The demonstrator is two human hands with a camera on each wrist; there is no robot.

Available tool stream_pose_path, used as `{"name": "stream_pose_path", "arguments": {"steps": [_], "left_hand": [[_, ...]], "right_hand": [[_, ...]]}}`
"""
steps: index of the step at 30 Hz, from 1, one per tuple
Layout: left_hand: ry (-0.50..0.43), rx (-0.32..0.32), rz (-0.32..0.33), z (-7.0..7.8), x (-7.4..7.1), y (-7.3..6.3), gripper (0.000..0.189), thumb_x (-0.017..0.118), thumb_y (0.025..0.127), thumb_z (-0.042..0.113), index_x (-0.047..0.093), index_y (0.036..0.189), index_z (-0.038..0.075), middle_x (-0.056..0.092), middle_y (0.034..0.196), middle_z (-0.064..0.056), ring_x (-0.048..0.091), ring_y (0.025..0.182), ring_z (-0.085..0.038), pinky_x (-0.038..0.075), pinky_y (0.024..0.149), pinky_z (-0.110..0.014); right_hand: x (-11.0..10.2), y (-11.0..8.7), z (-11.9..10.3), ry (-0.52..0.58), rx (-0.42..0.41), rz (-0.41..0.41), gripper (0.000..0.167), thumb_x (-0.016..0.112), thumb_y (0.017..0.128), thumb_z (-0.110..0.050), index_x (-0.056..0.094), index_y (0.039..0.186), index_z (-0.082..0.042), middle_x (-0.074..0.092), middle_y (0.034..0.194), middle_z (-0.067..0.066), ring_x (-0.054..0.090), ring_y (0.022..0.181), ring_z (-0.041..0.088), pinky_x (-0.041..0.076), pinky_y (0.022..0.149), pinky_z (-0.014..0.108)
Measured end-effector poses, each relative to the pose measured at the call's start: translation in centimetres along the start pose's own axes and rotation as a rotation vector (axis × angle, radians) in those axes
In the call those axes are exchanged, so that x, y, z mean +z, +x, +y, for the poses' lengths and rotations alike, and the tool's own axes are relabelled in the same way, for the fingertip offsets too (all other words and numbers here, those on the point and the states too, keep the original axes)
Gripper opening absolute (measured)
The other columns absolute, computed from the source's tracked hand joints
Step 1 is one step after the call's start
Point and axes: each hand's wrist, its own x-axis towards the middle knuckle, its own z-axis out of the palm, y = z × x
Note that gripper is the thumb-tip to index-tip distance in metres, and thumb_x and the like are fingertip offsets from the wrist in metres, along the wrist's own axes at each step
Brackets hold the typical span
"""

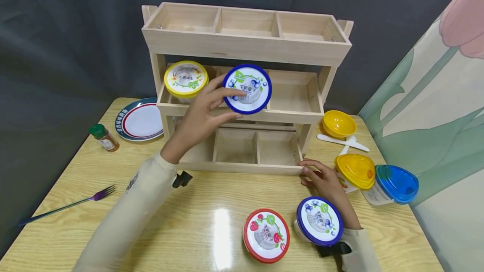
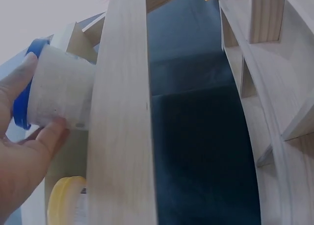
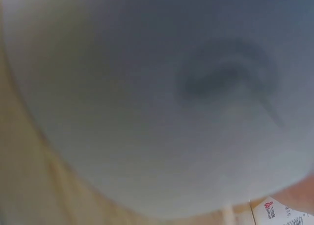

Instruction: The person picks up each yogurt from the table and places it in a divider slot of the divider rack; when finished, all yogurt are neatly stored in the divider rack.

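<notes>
My left hand (image 1: 204, 114) grips a clear plastic tub with a blue lid (image 1: 261, 89) by its side, fingers over the lid. The tub overlaps the middle tier of a wooden three-tier rack (image 1: 245, 49). In the left wrist view, the tub's clear body (image 2: 64, 87) is beside a wooden board. A tub with a yellow lid (image 1: 186, 77) sits in that tier's left compartment. My right hand (image 1: 327, 181) holds the bottom tier's front right corner with curled fingers. By the right forearm stand another blue-lidded tub (image 1: 319, 221) and a red-lidded tub (image 1: 266, 235).
On the right are a yellow bowl (image 1: 339, 124), white plastic cutlery (image 1: 342, 142), a yellow-topped container (image 1: 355, 172) and a blue-topped container (image 1: 397, 184). A plate (image 1: 143, 119), a green-capped spice jar (image 1: 103, 137) and a fork (image 1: 68, 205) lie left. A blurred pale surface fills the right wrist view.
</notes>
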Motion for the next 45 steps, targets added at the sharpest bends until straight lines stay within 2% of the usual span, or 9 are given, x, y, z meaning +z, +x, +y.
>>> {"name": "stream_pose_path", "arguments": {"steps": [3, 8, 18, 25, 28, 31, 34, 39, 45], "left_hand": [[-0.082, -0.075, 0.013, -0.3, 0.2, 0.4, 0.041, 0.084, 0.094, -0.002, 0.074, 0.134, 0.001, 0.034, 0.170, -0.016, 0.046, 0.152, -0.035, 0.051, 0.113, -0.035], [-0.130, -0.150, 0.019, -1.0, 0.4, 0.9, 0.042, 0.082, 0.096, -0.002, 0.073, 0.137, 0.002, 0.032, 0.171, -0.016, 0.053, 0.146, -0.038, 0.054, 0.108, -0.032], [-0.021, -0.216, 0.097, -0.9, 1.1, 2.3, 0.044, 0.085, 0.097, 0.011, 0.073, 0.139, 0.007, 0.042, 0.160, -0.019, 0.048, 0.145, -0.033, 0.051, 0.113, -0.035], [0.042, -0.255, 0.033, -0.5, 0.8, 2.6, 0.046, 0.080, 0.101, 0.014, 0.068, 0.145, 0.007, 0.048, 0.158, -0.021, 0.048, 0.147, -0.032, 0.049, 0.116, -0.036], [0.057, -0.274, 0.024, -0.4, 0.7, 2.7, 0.048, 0.079, 0.102, 0.014, 0.066, 0.147, 0.008, 0.040, 0.166, -0.021, 0.042, 0.154, -0.033, 0.044, 0.121, -0.039], [0.118, -0.288, 0.018, -0.3, 0.5, 2.7, 0.053, 0.079, 0.102, 0.018, 0.063, 0.153, 0.013, 0.022, 0.176, -0.021, 0.030, 0.160, -0.038, 0.037, 0.125, -0.047], [0.188, -0.284, 0.015, -0.1, 0.4, 2.7, 0.058, 0.079, 0.103, 0.021, 0.060, 0.157, 0.020, 0.008, 0.180, -0.019, 0.018, 0.163, -0.042, 0.031, 0.127, -0.056], [0.262, -0.228, 0.017, 1.1, 0.5, 1.7, 0.056, 0.079, 0.103, 0.022, 0.061, 0.157, 0.021, 0.003, 0.181, -0.015, 0.009, 0.165, -0.040, 0.024, 0.128, -0.064], [0.234, -0.068, 0.077, 3.9, 0.3, -1.5, 0.047, 0.081, 0.101, 0.015, 0.070, 0.147, 0.015, 0.011, 0.182, -0.006, 0.012, 0.166, -0.025, 0.023, 0.130, -0.056]], "right_hand": [[0.0, 0.0, 0.0, -0.010, -0.009, 0.005, 0.035, 0.052, 0.115, -0.008, 0.057, 0.141, 0.015, 0.044, 0.158, 0.032, 0.068, 0.108, 0.003, 0.063, 0.086, 0.027], [0.0, -0.1, 0.0, -0.016, -0.007, 0.003, 0.036, 0.053, 0.116, -0.009, 0.058, 0.142, 0.014, 0.045, 0.157, 0.031, 0.068, 0.108, 0.004, 0.063, 0.086, 0.027], [-0.1, 0.1, -0.1, -0.011, -0.006, 0.003, 0.036, 0.052, 0.116, -0.009, 0.057, 0.143, 0.014, 0.044, 0.160, 0.030, 0.068, 0.109, 0.004, 0.063, 0.087, 0.028], [-0.1, 0.3, -0.2, -0.014, 0.009, 0.011, 0.035, 0.052, 0.115, -0.008, 0.058, 0.143, 0.013, 0.045, 0.159, 0.029, 0.066, 0.109, 0.005, 0.063, 0.087, 0.028], [-0.1, 0.3, -0.1, -0.012, 0.006, 0.009, 0.036, 0.053, 0.115, -0.010, 0.058, 0.143, 0.013, 0.046, 0.158, 0.028, 0.066, 0.109, 0.006, 0.063, 0.087, 0.028], [0.0, 0.3, 0.0, -0.020, -0.001, 0.012, 0.035, 0.053, 0.115, -0.011, 0.059, 0.142, 0.012, 0.049, 0.155, 0.023, 0.067, 0.109, 0.006, 0.063, 0.087, 0.028], [0.0, 0.3, 0.0, -0.022, -0.006, 0.013, 0.035, 0.053, 0.115, -0.011, 0.059, 0.142, 0.012, 0.051, 0.153, 0.020, 0.068, 0.109, 0.006, 0.063, 0.086, 0.028], [-0.1, 0.2, 0.0, -0.014, -0.006, 0.006, 0.036, 0.053, 0.116, -0.011, 0.059, 0.142, 0.012, 0.047, 0.158, 0.026, 0.068, 0.110, 0.006, 0.063, 0.087, 0.028], [0.3, 0.1, -0.1, -0.036, -0.006, 0.006, 0.034, 0.052, 0.116, -0.008, 0.058, 0.142, 0.013, 0.043, 0.160, 0.031, 0.068, 0.108, 0.003, 0.063, 0.086, 0.027]]}}
